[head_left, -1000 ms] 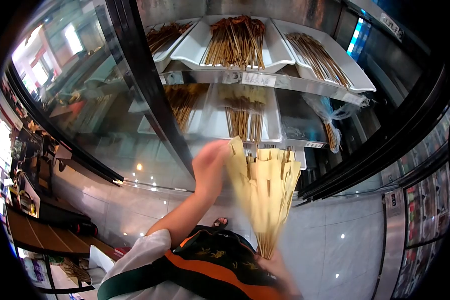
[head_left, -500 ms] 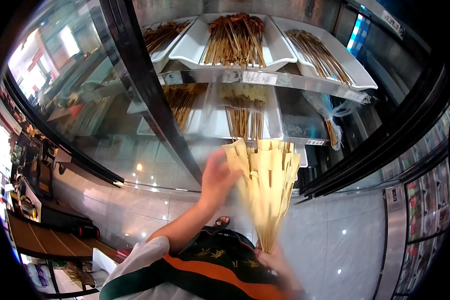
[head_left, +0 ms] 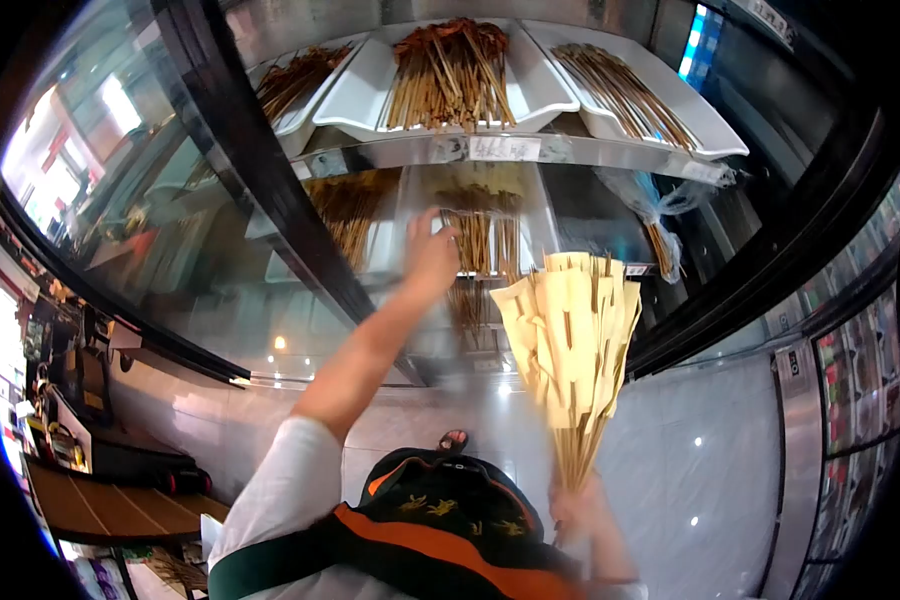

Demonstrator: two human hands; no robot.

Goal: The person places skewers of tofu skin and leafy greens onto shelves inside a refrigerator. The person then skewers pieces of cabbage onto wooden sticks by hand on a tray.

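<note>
My right hand (head_left: 582, 508) is closed around the stick ends of a bundle of skewers (head_left: 570, 345), held upright at the lower right. Flat, pale yellow sheets that look like tofu skin are threaded on the sticks and fan out at the top. My left hand (head_left: 432, 256) reaches into the open cabinet at the second shelf, its fingers loosely bent and apart, with nothing visible in them. Just beyond it, a white tray (head_left: 537, 212) holds several skewers (head_left: 482, 228) with pale food at their far ends. Whether my left fingers touch the tray is unclear.
On the upper shelf (head_left: 410, 150) stand white trays with brown skewers (head_left: 450, 75). A clear plastic bag (head_left: 660, 215) of skewers hangs at the right. The sliding glass door's dark frame (head_left: 270, 180) runs close to my left arm. Packaged goods (head_left: 860, 400) line the far right.
My left hand has left the side of the yellow sheets and moved up and forward into the cabinet. My right hand has carried the skewer bundle to the right.
</note>
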